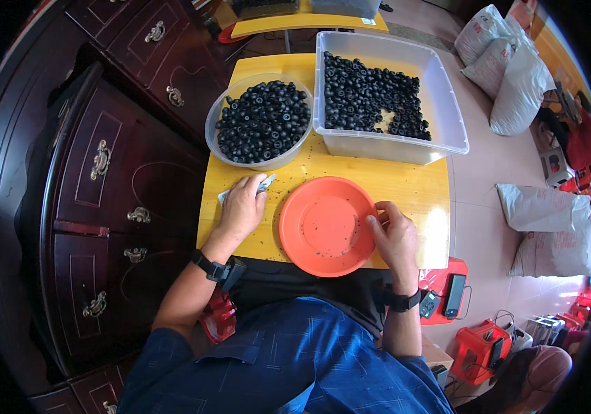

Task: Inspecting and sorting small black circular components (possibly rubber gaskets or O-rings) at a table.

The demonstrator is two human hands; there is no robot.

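Orange dish (323, 224) set at the tabletop's (413, 190) near edge, its right rim pinched by right hand (395, 238) fingers, left hand (241, 207) laid flat, fingers together, on a small pale packet (264, 183) near the left edge.

We sit in a home workshop: dark carved cabinet (102, 179), filled white sacks (516, 76) on tiled floor (482, 234), yellow worktop (406, 186).
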